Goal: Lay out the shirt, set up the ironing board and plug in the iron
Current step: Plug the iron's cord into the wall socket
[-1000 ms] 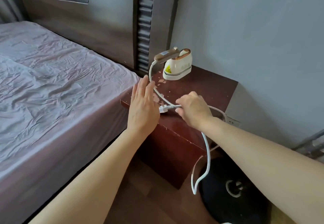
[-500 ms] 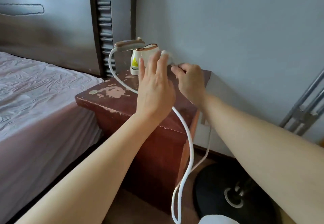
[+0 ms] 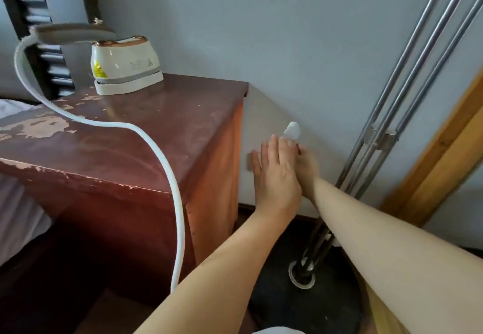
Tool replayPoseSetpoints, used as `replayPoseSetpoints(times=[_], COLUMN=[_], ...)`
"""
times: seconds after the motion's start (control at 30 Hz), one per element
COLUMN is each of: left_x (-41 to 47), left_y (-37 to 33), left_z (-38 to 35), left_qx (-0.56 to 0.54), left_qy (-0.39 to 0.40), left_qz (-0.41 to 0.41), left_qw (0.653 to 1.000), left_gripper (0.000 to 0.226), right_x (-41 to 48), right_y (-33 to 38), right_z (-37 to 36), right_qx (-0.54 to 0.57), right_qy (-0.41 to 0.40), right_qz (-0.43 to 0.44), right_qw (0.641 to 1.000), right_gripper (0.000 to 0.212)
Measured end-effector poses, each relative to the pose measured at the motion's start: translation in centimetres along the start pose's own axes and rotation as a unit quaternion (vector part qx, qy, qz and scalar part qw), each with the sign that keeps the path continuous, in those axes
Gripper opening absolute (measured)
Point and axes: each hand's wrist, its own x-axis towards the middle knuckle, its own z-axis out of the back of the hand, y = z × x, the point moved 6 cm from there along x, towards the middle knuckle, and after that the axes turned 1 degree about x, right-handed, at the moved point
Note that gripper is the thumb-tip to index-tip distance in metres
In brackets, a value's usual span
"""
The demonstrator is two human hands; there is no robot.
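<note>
Plug nearly at the wall, socket hidden behind both hands

The right hand (image 3: 305, 166) holds the white plug (image 3: 292, 130) at the wall right of centre; how its fingers close on it I cannot tell, since the left hand (image 3: 274, 174), flat with fingers spread narrow, covers most of it and the socket. Working blind, the pins may miss or go in crooked. The cord (image 3: 146, 135) runs from the iron (image 3: 125, 65) at upper left, across the worktop (image 3: 162, 135) and over its front edge; a tug could drag the iron off, or snag the cord on the corner.
</note>
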Motion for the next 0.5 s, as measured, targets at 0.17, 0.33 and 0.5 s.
replayPoseSetpoints(times=[0.17, 0.33, 0.5], left_x=[0.8, 3.1, 4.8], left_y=[5.2, 9.4, 11.7], left_z=[-5.1, -9.3, -12.6], left_qx=[0.046, 0.074, 0.123], left_qy=[0.037, 0.081, 0.118], left_qz=[0.058, 0.101, 0.096], left_qw=[0.997, 0.989, 0.981], left_gripper=[0.032, 0.032, 0.033], right_x=[2.0, 4.6, 6.4], right_y=[-7.3, -13.5, -16.8], right_z=[-3.2, -6.1, -8.0], right_qx=[0.011, -0.046, -0.054], right_qy=[0.033, 0.050, 0.079], right_qz=[-0.036, -0.093, -0.103], right_qw=[0.999, 0.993, 0.990], right_gripper=[0.036, 0.035, 0.039])
